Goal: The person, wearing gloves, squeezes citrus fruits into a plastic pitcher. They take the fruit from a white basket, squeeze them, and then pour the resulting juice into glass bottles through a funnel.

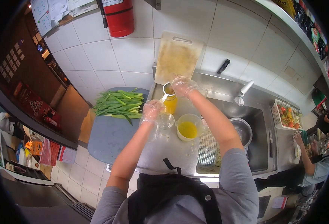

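Observation:
My left hand (152, 110), in a clear plastic glove, is closed on the white handle of a small round strainer (165, 97). The strainer's ring lies over the mouth of a bottle of yellow liquid (170, 105). My right hand (184, 86), gloved too, is closed at the ring's right side; its fingertips are bunched, and what they grip is hidden. Close to my left hand stands a clear cup (166, 121). Nearer me, a translucent measuring jug (187, 130) holds more yellow liquid.
Long green leaves (119, 104) lie on a grey board (108, 140) at left. A cutting board (179, 56) leans on the tiles. At right are a sink (259, 138) with a metal bowl (242, 130), a perforated tray (208, 149), a vegetable basket (285, 115) and another person (313, 168).

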The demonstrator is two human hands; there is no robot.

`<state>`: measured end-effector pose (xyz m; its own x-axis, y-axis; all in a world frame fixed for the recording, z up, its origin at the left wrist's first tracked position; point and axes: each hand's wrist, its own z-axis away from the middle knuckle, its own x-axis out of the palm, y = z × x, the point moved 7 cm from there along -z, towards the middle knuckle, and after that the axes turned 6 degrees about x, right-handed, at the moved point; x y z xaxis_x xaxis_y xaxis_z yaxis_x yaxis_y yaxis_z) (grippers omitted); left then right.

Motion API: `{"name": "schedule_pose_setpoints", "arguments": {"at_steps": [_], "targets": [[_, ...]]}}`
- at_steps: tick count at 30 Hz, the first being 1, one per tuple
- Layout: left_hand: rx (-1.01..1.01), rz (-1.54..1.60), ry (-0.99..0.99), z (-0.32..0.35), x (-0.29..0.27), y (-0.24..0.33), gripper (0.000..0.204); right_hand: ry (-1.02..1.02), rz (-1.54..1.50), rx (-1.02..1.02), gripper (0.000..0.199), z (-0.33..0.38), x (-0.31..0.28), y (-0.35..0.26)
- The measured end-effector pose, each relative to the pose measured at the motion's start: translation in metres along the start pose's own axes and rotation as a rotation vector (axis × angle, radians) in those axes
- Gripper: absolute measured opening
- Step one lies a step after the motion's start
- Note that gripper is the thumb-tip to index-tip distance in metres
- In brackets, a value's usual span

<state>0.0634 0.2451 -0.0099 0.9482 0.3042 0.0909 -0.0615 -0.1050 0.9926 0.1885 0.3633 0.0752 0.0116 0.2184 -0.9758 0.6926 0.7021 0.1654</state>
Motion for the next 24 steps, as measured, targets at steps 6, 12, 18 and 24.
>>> {"name": "schedule_pose_setpoints", "arguments": {"at_steps": [6, 12, 18, 24], "targets": [[-0.007, 0.103, 0.027, 0.001, 0.006, -0.001, 0.013, -0.035, 0.032, 0.010, 0.020, -0.002, 0.005, 0.000], [0.019, 0.056, 0.094, 0.009, -0.001, 0.008, 0.008, 0.043, 0.002, 0.042, 0.019, -0.002, 0.001, -0.006], [-0.004, -0.021, 0.009, 0.009, 0.004, 0.012, 0.012, 0.037, -0.020, 0.035, 0.020, -0.001, -0.001, -0.002], [-0.008, 0.037, 0.065, 0.001, -0.003, -0.001, 0.011, -0.041, 0.011, 0.019, 0.020, -0.003, 0.001, -0.003]]}}
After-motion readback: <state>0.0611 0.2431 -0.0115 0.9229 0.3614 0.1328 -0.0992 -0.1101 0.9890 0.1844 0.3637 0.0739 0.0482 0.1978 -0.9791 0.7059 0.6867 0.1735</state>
